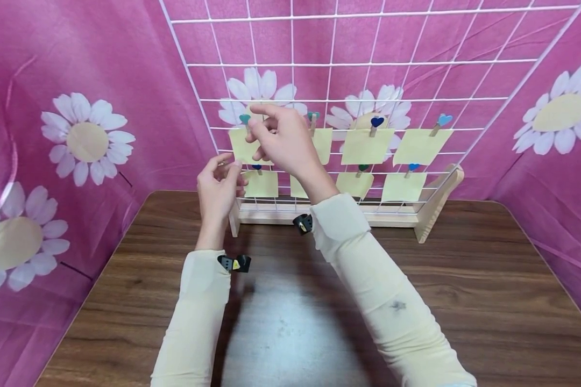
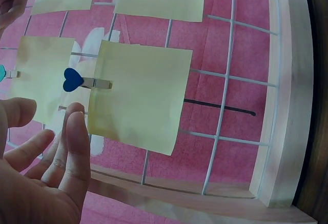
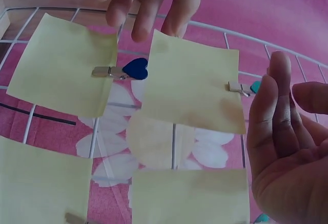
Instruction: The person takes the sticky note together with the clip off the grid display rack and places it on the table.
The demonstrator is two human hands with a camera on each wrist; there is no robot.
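Yellow sticky notes hang in two rows on a white wire grid point(image 1: 349, 65), each held by a small wooden clothespin with a heart on it. My right hand point(image 1: 288, 140) hovers in front of the upper-left note point(image 1: 239, 153), beside its teal-heart clothespin point(image 1: 244, 119); its fingers hold nothing. At the note's lower left corner is my left hand point(image 1: 216, 185), fingers loosely bent and nothing gripped. Whether its fingertips touch the paper I cannot tell. In the left wrist view, a dark blue heart clothespin point(image 2: 74, 80) on a lower note point(image 2: 141, 98) appears beyond the left fingers.
The grid stands in a light wooden base point(image 1: 329, 216) at the back of a brown wood-grain table point(image 1: 469, 301). Pink cloth with white daisies point(image 1: 87, 141) hangs behind and at both sides. Black straps point(image 1: 234, 263) sit at my wrists.
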